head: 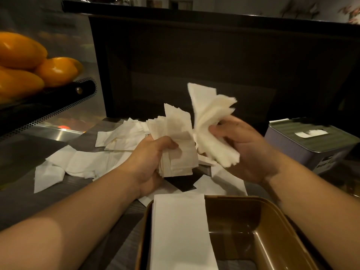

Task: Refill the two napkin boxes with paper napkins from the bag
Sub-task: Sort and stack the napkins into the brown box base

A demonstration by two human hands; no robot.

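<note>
Gripping napkin stacks (177,145) in both hands (150,158), above open box (253,221)

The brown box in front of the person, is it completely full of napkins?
No: the brown box holds one stack of napkins along its left side, and its right part shows the bare bottom.

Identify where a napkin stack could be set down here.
Free: the right half of the brown box, beside the napkin stack already inside. Crowded: the counter ahead, strewn with loose napkins, where the left hand and right hand work.
</note>
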